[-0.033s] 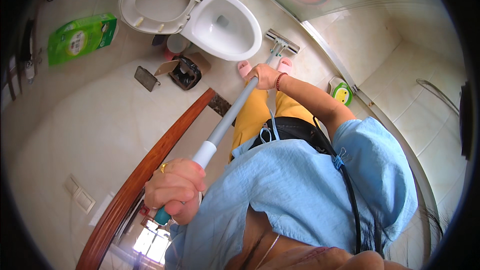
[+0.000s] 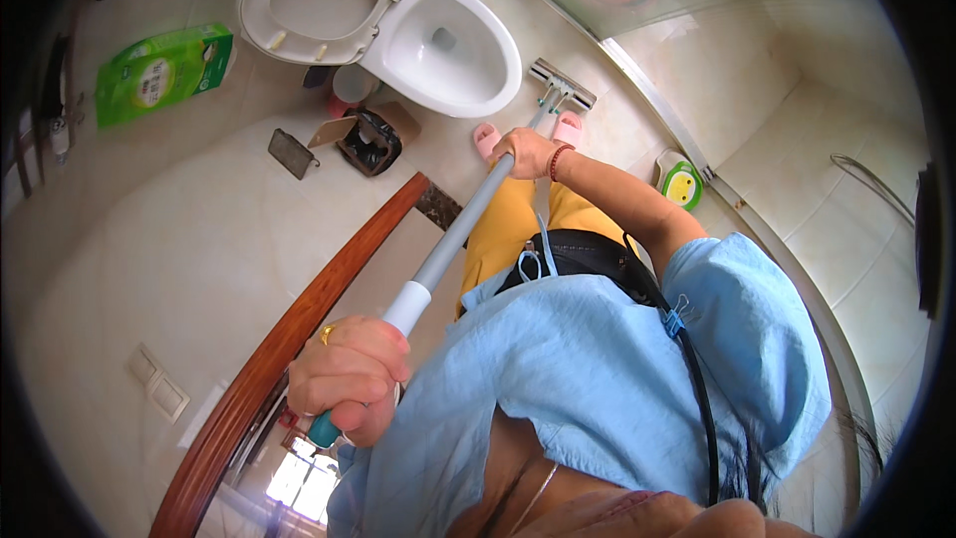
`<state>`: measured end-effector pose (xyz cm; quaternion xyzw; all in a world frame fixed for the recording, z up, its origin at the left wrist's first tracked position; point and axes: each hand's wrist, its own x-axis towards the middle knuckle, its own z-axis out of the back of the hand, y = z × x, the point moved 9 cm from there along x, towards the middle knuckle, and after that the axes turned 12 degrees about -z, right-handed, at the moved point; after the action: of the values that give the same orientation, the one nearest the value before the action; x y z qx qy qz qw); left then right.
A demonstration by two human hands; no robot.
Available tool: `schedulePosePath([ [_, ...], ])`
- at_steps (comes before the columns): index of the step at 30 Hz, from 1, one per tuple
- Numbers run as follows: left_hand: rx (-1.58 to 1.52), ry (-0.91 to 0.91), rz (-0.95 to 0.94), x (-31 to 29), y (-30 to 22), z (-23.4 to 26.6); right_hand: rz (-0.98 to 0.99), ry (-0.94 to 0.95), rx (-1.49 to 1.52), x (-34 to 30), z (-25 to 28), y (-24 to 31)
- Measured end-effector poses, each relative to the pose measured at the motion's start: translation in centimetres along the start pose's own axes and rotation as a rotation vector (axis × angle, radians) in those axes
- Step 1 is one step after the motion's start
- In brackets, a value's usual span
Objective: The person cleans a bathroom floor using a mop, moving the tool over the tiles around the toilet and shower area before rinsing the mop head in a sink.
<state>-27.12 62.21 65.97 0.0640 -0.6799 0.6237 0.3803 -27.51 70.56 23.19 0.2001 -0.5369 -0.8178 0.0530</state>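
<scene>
A sponge mop (image 2: 456, 231) with a long grey pole slants across the view from near my chest to beyond my feet. My left hand (image 2: 349, 376) is closed around the white upper part of the pole, just above its teal end, and a gold ring shows on a finger. Farther down the pole, my right hand (image 2: 526, 153) wraps round the grey shaft; a red beaded bracelet circles that wrist. The wide mop head (image 2: 564, 85) lies at the floor tiles just ahead of my pink slippers (image 2: 567, 127). Its underside is hidden.
A white toilet (image 2: 450, 58) with its seat raised stands ahead left, near a black-lined bin (image 2: 371, 142). A wooden door frame (image 2: 299, 329) runs along my left. To the right are a glass shower partition's rail (image 2: 652, 105) and a green-and-white item (image 2: 681, 185) on the floor.
</scene>
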Motion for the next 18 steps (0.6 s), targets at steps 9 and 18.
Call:
schedulePosePath([
  [9,-0.041,-0.03,-0.081,-4.6,-2.3,5.5,0.075,-0.173,-0.099,2.0,0.7,3.0],
  [18,0.153,-0.202,-0.045,-13.2,1.1,10.9,0.022,-0.285,-0.156,4.9,-3.7,-0.1],
])
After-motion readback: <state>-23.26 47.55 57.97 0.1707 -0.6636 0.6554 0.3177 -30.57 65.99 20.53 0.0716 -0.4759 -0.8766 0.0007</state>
